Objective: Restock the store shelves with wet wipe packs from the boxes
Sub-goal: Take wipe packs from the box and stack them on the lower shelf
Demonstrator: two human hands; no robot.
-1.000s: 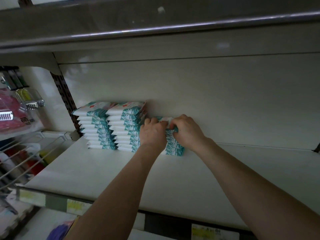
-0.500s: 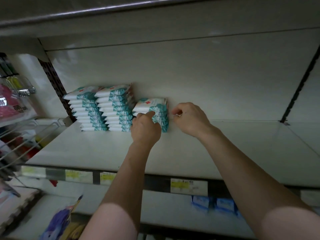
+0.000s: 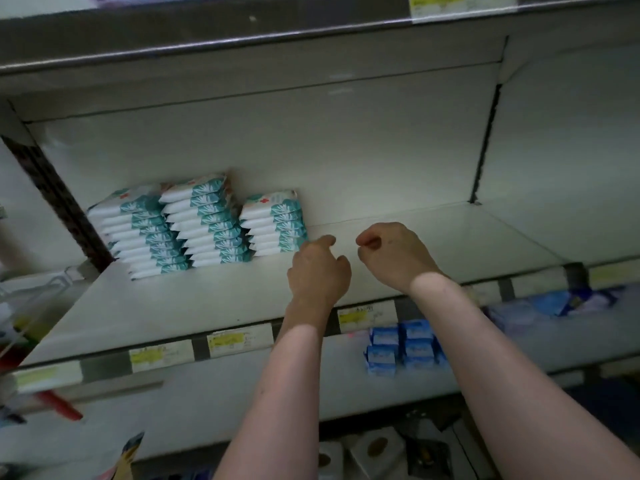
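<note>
Three stacks of wet wipe packs point(image 3: 204, 220) stand at the back left of the shelf point(image 3: 194, 306). The left hand point(image 3: 317, 268), just beside the shortest stack point(image 3: 273, 225), and the right hand point(image 3: 391, 254) hover loosely curled and empty. Placement looks complete; the next move likely calls for fetching more packs from the boxes.

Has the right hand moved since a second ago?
Yes. The right hand was gripping the short stack of wipe packs; now it is off it, to the stack's right and nearer the front of the shelf.
</note>
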